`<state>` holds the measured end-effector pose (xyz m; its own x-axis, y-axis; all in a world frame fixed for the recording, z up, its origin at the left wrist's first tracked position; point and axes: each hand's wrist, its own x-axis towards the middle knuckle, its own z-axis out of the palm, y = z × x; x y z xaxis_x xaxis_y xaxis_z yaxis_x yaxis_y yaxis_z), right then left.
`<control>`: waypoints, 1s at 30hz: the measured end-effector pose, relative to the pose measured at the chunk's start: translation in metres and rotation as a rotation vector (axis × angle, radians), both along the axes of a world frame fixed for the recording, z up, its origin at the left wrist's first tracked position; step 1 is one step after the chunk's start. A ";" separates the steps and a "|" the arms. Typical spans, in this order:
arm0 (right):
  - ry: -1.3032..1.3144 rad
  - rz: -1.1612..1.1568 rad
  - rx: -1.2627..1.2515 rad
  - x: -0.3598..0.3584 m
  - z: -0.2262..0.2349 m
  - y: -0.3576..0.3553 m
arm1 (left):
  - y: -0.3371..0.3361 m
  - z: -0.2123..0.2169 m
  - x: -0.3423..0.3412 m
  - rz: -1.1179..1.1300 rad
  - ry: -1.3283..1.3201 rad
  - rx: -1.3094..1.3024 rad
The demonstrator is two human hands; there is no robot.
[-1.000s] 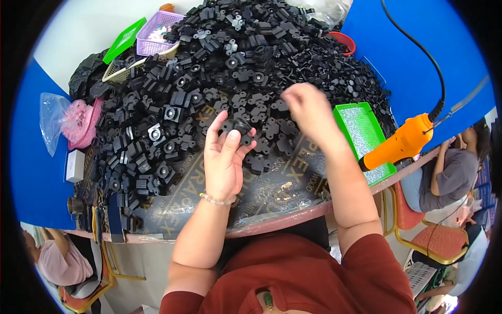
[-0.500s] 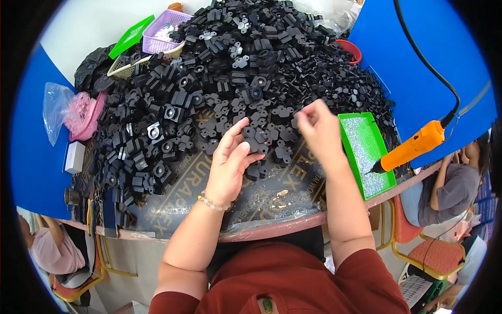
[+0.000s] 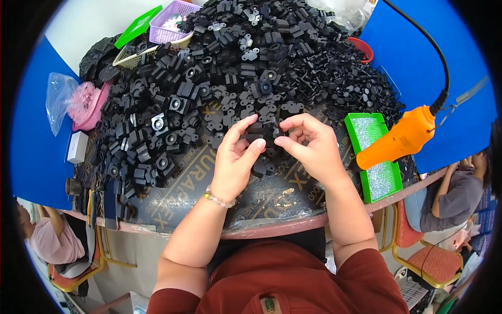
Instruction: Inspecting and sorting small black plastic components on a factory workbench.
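Plastic bag (image 3: pixel 58 99): clear, crumpled, at the left edge of the frame on the blue surface, holding something pink.
Small box (image 3: pixel 77 147): white, rectangular (lying flat), lower left, just below the bag.
Second bag (image 3: pixel 342 13): clear plastic, top right, behind the black heap.

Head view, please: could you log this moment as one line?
left hand: holds black plastic part | right hand: pinches same part | behind: black parts pile | right: orange power tool
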<state>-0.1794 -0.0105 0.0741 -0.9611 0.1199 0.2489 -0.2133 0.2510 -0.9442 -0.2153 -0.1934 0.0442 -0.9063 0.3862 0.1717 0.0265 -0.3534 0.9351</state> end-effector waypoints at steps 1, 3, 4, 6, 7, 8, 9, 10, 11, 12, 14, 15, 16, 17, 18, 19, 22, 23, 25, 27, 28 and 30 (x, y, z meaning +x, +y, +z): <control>-0.001 -0.001 0.000 0.001 0.001 0.000 | 0.000 0.000 0.000 0.004 -0.005 0.000; 0.053 0.021 0.039 0.002 0.003 -0.002 | -0.001 -0.001 0.000 0.011 -0.012 -0.003; 0.052 0.022 0.038 0.002 0.002 -0.004 | -0.001 -0.001 0.000 0.008 -0.012 -0.003; 0.040 0.019 -0.022 0.003 0.002 -0.008 | -0.001 -0.004 -0.001 0.008 -0.012 -0.002; 0.040 0.021 -0.021 0.003 0.002 -0.010 | -0.001 -0.008 -0.001 0.001 0.028 -0.010; 0.110 0.013 0.091 0.004 0.002 -0.012 | 0.000 -0.008 -0.001 -0.007 0.067 -0.018; 0.180 0.005 0.202 0.004 0.002 -0.012 | 0.000 -0.005 0.000 -0.006 0.066 -0.018; 0.219 0.041 0.253 0.003 0.000 -0.010 | -0.001 -0.001 0.001 -0.039 -0.021 0.038; 0.256 0.079 0.242 0.004 0.001 -0.013 | -0.002 0.003 0.002 -0.070 -0.106 0.095; 0.293 0.117 0.231 0.006 0.004 -0.017 | -0.006 -0.004 -0.001 -0.078 -0.084 0.098; 0.311 0.177 0.197 0.006 0.007 -0.016 | -0.004 0.002 -0.002 0.021 0.121 0.018; 0.343 0.177 0.218 0.004 0.007 -0.013 | -0.005 0.009 0.002 0.037 0.033 0.040; 0.296 0.139 0.134 0.004 0.007 -0.011 | -0.008 0.019 0.008 0.032 0.018 0.010; 0.308 0.055 0.116 0.000 0.005 -0.006 | -0.013 0.028 0.013 0.030 0.006 -0.021; 0.317 -0.036 0.145 -0.004 0.004 0.004 | -0.020 0.031 0.015 0.054 0.067 -0.211; 0.268 -0.142 0.087 -0.005 0.004 0.011 | -0.033 0.038 0.012 0.086 0.325 -0.463; 0.041 -0.343 0.487 -0.004 0.012 0.047 | -0.060 0.049 0.019 0.213 0.754 -0.917; -0.005 -0.391 0.607 0.000 0.013 0.059 | -0.072 0.045 0.017 0.231 0.892 -1.030; -0.062 -0.442 0.745 0.002 0.014 0.074 | -0.091 0.025 0.018 0.240 0.878 -1.153; -0.084 -0.438 0.797 0.005 0.017 0.082 | -0.103 0.005 0.020 0.230 0.863 -1.210; -0.108 -0.433 0.851 0.006 0.017 0.084 | -0.105 0.002 0.023 0.221 0.867 -1.208; -0.152 -0.442 0.877 0.006 0.015 0.087 | -0.102 0.000 0.027 0.202 0.840 -1.108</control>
